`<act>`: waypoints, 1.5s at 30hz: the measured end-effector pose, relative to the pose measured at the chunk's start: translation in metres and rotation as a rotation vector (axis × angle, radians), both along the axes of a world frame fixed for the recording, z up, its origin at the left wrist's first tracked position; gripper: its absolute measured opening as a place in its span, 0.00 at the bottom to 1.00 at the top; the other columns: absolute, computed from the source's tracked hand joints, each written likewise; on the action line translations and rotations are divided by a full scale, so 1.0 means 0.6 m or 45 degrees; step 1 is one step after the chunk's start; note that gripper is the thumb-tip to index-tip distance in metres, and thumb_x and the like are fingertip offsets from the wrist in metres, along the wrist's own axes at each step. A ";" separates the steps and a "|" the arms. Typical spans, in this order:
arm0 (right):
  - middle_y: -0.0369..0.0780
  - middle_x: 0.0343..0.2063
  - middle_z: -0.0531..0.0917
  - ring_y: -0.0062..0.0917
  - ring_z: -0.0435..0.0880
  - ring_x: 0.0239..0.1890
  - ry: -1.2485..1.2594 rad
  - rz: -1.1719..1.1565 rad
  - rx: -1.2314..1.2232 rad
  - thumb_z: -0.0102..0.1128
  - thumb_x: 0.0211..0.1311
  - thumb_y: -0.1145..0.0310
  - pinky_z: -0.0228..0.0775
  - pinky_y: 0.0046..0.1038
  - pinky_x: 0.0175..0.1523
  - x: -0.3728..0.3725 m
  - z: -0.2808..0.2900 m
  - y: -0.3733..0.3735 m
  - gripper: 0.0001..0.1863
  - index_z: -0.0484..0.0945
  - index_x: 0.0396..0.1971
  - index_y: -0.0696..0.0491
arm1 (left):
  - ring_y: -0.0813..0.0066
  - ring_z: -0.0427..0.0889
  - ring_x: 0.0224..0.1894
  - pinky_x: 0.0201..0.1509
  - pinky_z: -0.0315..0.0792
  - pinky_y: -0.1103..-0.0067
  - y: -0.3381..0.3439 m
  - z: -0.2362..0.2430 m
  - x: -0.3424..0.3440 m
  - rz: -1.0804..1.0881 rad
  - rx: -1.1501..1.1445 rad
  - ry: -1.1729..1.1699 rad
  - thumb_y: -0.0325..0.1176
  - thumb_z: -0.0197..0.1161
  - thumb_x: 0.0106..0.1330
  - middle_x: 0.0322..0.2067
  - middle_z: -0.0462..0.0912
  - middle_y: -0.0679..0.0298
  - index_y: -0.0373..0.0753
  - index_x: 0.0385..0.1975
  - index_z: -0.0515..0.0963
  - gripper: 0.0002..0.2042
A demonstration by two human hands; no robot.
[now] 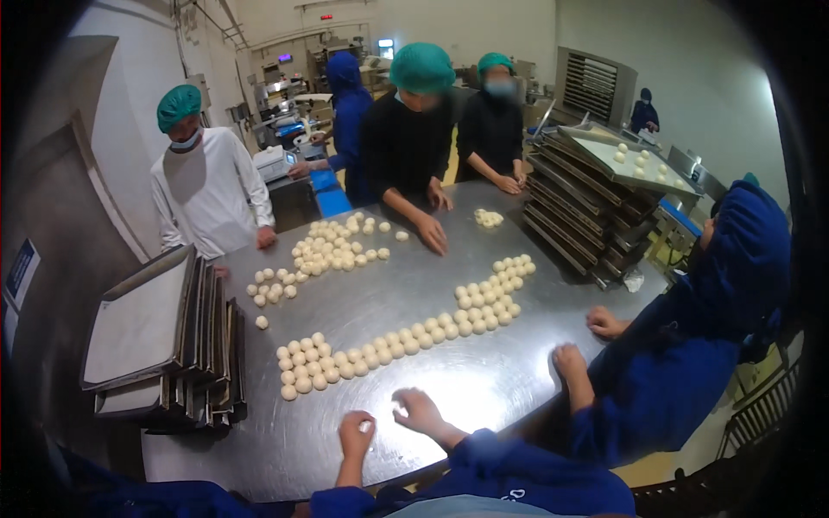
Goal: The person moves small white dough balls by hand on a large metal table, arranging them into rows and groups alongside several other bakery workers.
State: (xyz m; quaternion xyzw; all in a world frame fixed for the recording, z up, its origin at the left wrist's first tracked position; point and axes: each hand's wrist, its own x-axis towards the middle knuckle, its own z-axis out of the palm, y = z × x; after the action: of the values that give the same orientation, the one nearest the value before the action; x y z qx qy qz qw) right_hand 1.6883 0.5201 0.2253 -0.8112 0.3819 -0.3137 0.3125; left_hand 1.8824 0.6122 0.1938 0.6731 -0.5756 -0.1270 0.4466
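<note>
My left hand (356,433) is just above the near side of the steel table (250,453). Its fingers curl into a loose ring, with only a bright gap inside. To its right, my right hand (420,411) reaches forward, slightly blurred, fingers apart and holding nothing. Beyond both hands, round pale dough balls (380,344) form a long band. This band widens into a block of dough balls (304,367) at its left end and another block (492,293) at its right end. Neither hand touches the dough.
Stacked trays stand at left (142,332) and right (579,203); the right stack's top tray carries several dough balls. Loose dough balls (332,246) and a dough lump (488,219) lie farther back. A co-worker's hands (572,367) rest at the right edge. Others stand across the table.
</note>
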 end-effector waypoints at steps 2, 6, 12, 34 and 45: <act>0.44 0.41 0.84 0.40 0.82 0.45 0.042 0.129 -0.029 0.61 0.57 0.66 0.72 0.39 0.52 -0.003 -0.056 0.030 0.17 0.80 0.47 0.53 | 0.57 0.83 0.41 0.49 0.76 0.70 0.026 -0.010 -0.030 -0.201 0.175 0.071 0.29 0.71 0.51 0.34 0.86 0.58 0.40 0.28 0.84 0.05; 0.45 0.46 0.84 0.41 0.82 0.51 -0.011 0.213 0.273 0.59 0.61 0.65 0.71 0.40 0.59 -0.082 -0.033 0.066 0.20 0.79 0.52 0.53 | 0.58 0.83 0.42 0.51 0.76 0.69 0.143 -0.005 0.056 -0.111 0.065 -0.056 0.30 0.73 0.51 0.35 0.85 0.59 0.41 0.29 0.84 0.07; 0.44 0.30 0.81 0.43 0.78 0.39 0.040 -0.138 -0.270 0.67 0.46 0.63 0.68 0.41 0.46 -0.034 -0.007 -0.035 0.13 0.79 0.30 0.54 | 0.56 0.82 0.44 0.52 0.74 0.67 0.014 -0.005 0.055 0.185 0.026 -0.187 0.31 0.72 0.51 0.35 0.85 0.57 0.41 0.30 0.85 0.07; 0.42 0.32 0.83 0.38 0.80 0.38 0.407 0.586 -0.239 0.62 0.57 0.60 0.72 0.39 0.46 -0.096 -0.077 0.023 0.10 0.83 0.27 0.50 | 0.56 0.81 0.44 0.51 0.76 0.67 0.126 0.020 0.009 0.021 0.104 -0.126 0.28 0.72 0.51 0.38 0.84 0.59 0.41 0.30 0.83 0.07; 0.47 0.46 0.77 0.43 0.73 0.53 0.042 0.172 -0.163 0.71 0.47 0.70 0.68 0.39 0.57 -0.051 0.004 0.062 0.30 0.74 0.54 0.52 | 0.53 0.72 0.61 0.67 0.66 0.67 0.072 0.016 -0.033 -0.051 0.093 0.022 0.28 0.69 0.55 0.55 0.77 0.53 0.40 0.59 0.73 0.27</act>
State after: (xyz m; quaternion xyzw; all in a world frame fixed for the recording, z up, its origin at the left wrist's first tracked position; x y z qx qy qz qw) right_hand 1.6576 0.5574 0.2280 -0.8585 0.3106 -0.3023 0.2742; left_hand 1.8629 0.6553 0.2032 0.6762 -0.5801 -0.1629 0.4239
